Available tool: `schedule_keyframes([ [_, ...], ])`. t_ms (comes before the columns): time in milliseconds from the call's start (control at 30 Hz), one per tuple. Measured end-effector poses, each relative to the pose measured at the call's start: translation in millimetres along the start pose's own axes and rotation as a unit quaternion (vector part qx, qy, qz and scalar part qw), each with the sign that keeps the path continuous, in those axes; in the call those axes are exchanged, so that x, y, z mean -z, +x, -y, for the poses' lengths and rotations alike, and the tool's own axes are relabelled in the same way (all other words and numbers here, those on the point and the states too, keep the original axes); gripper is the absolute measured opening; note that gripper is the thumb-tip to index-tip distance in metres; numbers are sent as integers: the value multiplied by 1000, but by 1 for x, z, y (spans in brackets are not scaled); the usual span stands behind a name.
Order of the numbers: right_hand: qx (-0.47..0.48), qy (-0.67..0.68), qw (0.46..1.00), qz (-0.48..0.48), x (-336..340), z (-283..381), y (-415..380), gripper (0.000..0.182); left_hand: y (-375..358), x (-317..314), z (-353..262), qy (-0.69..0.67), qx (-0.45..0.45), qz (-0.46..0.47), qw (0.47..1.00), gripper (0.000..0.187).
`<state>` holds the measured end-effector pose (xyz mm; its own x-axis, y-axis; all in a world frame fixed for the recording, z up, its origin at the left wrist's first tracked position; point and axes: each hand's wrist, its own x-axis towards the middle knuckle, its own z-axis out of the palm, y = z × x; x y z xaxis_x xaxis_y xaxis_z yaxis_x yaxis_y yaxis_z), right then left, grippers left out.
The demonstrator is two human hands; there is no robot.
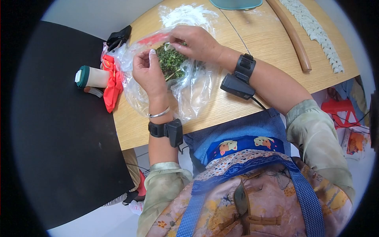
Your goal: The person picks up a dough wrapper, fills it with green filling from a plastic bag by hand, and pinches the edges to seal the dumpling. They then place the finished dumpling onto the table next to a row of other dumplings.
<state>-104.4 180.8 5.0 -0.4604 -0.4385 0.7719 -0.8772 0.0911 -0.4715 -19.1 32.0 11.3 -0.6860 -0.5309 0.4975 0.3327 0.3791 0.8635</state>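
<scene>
Chopped green filling (172, 60) lies in an open clear plastic bag (191, 93) on the table. Over its far side, my right hand (195, 43) has its fingers curled in a pinch at a small white dough wrapper (167, 46), partly hidden by the fingers. My left hand (149, 73) is closed at the filling's left edge, its thumb pressed towards the fingers and whitened at the tip. What it pinches, if anything, is hidden. A thin stick-like handle (173, 74) pokes out of the filling. Folded white dumplings (316, 29) lie in a long row at the far right.
A curved wooden stick (290, 33) rests between the dumplings and my right arm. White flour (189, 15) covers plastic at the back, near a teal container (237, 4). Left of the bag are a red cloth or bag (112, 83) and a green-capped cup (92, 77).
</scene>
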Motion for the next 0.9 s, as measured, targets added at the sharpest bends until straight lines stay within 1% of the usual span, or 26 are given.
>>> schedule_keyframes([
  [33, 0, 0, 1000, 0, 0, 0, 0, 14, 1, 2, 2, 0, 0, 0, 1000, 6],
  [100, -8, 14, 1000, -9, 0, 0, 0, 14, 3, 4, 8, 68, -43, 54, 995, 9],
  [233, -17, 23, 1000, -12, -1, 1, 1, 13, 0, -1, 15, 78, -55, 81, 992, 14],
  [300, -34, 41, 998, -15, -2, 1, 1, 13, -3, -3, 9, 26, 39, 108, 993, 18],
  [333, -34, 41, 998, -15, -2, 1, 1, 13, -4, -3, 7, 25, 38, 109, 993, 18],
  [400, -33, 23, 999, -21, -2, 1, 0, 12, -5, -1, 3, 50, 98, 133, 985, 19],
  [533, -51, 19, 998, -30, -2, 3, 0, 12, -7, -2, -4, 57, 82, 147, 984, 18],
  [600, -71, 26, 997, -28, -2, 4, 0, 12, -9, -9, -10, -5, 75, 125, 989, 15],
  [633, -71, 26, 997, -29, -2, 4, 0, 12, -9, -8, -7, -5, 75, 125, 989, 15],
  [700, -54, 26, 998, -34, -4, 5, 0, 11, -8, -7, -1, -7, 37, 153, 988, 19],
  [833, -48, 34, 998, -26, -4, 6, 0, 11, -8, -9, -3, -21, 33, 159, 986, 23],
  [900, -23, 63, 997, -38, -5, 6, 0, 12, -8, -9, -5, -36, 32, 158, 986, 26],
])
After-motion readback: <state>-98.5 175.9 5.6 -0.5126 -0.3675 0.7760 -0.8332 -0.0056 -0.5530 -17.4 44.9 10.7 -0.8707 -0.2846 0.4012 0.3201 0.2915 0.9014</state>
